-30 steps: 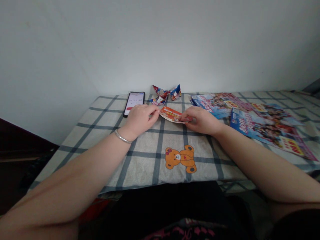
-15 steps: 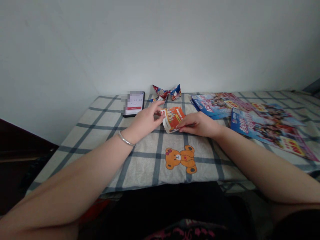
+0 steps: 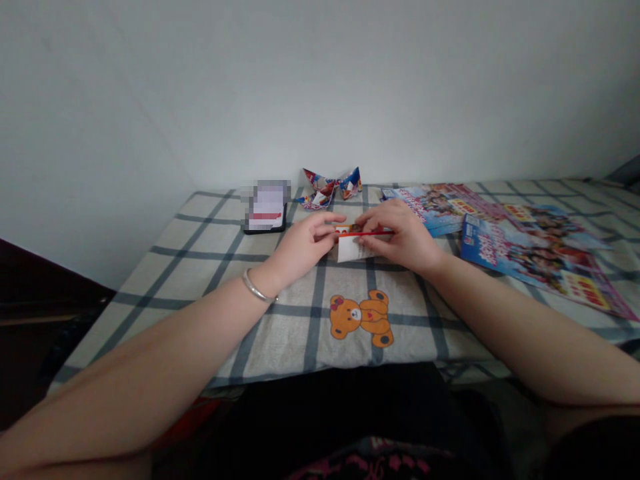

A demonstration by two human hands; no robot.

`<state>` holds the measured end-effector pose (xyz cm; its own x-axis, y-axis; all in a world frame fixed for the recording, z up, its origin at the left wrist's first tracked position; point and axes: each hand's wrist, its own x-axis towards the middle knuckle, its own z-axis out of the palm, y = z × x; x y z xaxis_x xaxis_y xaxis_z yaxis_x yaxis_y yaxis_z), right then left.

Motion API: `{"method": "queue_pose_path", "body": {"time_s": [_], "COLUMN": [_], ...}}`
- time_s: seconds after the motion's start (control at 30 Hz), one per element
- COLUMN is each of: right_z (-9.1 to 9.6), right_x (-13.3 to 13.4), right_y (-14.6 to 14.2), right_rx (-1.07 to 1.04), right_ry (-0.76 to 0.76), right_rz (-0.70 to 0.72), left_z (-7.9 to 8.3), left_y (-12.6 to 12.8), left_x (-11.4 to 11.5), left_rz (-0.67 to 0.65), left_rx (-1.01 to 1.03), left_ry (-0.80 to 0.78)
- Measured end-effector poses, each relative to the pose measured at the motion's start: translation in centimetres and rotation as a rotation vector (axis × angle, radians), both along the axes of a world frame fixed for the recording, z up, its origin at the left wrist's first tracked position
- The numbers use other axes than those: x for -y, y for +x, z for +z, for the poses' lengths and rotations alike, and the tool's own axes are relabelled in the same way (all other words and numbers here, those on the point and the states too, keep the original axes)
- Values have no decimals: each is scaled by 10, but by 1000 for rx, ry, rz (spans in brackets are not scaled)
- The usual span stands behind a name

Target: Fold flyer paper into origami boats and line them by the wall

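Between my hands is a small printed paper [image 3: 353, 248], its pale side facing me and a red-orange edge along the top. My right hand [image 3: 403, 233] pinches the paper's right part, thumb in front and fingers behind. At its left end, my left hand [image 3: 307, 241] has its thumb and fingers closed on the edge; the fingertips are partly hidden. Just beyond the paper stand folded paper pieces [image 3: 325, 190] in blue and red print, with pointed tips. A silver bangle [image 3: 257, 287] circles my left wrist.
A phone [image 3: 267, 210] with a partly blurred screen lies at the back left. Several glossy leaflets [image 3: 530, 257] overlap on the right. A checked cloth with a printed bear [image 3: 363, 319] covers the table, which meets a pale wall [image 3: 320, 87].
The paper has turned from its orange printed face to a pale side with a fold-like edge on top. My right hand has moved up over it; my left hand has shifted slightly.
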<state>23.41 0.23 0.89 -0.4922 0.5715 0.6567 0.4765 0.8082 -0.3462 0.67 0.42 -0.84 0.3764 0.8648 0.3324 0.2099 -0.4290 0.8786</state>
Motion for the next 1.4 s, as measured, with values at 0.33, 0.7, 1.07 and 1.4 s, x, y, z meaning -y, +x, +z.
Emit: {"method": "queue_pose_path", "body": {"time_s": [0.33,0.7,1.07,1.4], "right_z": [-6,-9,-9,-14], "right_x": [-3,-6,-4,-10], "right_y": [-5,-8,-7,-3], "right_rx": [21,-13,-54,91], "right_ry": [-102,-81,-157,-216], "right_rz": [-130,-136,-196,-301], "left_z": [2,5,0,-1], "left_y": [3,10,5,3], "left_x": [6,10,5,2], "left_rz": [63,25,97,115], "left_rx": [-26,20,0,-5], "left_ry": [57,-4,31,21]}}
